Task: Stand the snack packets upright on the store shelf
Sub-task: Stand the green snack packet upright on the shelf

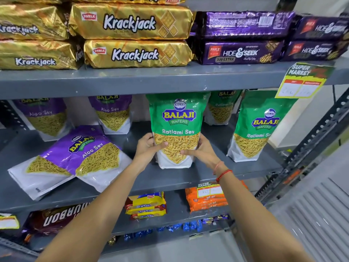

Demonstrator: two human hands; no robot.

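Both hands held one green Ratlami Sev packet [176, 129] by its lower half: the left hand [149, 148] was closed on its left edge with the thumb across the front, and the right hand [198, 150] was closed on its right edge, also with the thumb on the front. The packet stood upright on the grey middle shelf [170, 178], its white bottom touching the shelf board.

Just to the right of the grip stood another green packet [258, 127], upright, and behind the held one a third green packet [222, 108] was partly hidden. To the left of the grip two purple Aloo Sev packets [75, 156] lay flat, one overlapping the other. Behind them two more purple packets [113, 114] stood upright.

Above the grip, the upper shelf carried gold Krackjack packs [132, 36] and purple Hide & Seek packs [241, 52].
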